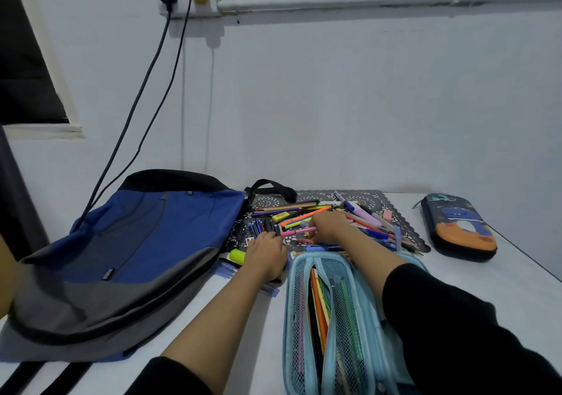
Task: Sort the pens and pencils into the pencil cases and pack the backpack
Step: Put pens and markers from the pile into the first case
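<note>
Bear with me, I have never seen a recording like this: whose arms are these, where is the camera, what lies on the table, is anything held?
No machine here: a person works with two bare hands, and the one camera sits on their head, looking forward and down. On the table lie a blue and grey backpack at the left, an open light-blue mesh pencil case with pencils inside, nearest the camera, and a closed dark pencil case at the right. A loose pile of pens and pencils rests on a patterned mat. The right hand pinches a pink pen from it. The left hand touches dark pens beside it; whether it grips one I cannot tell.
</note>
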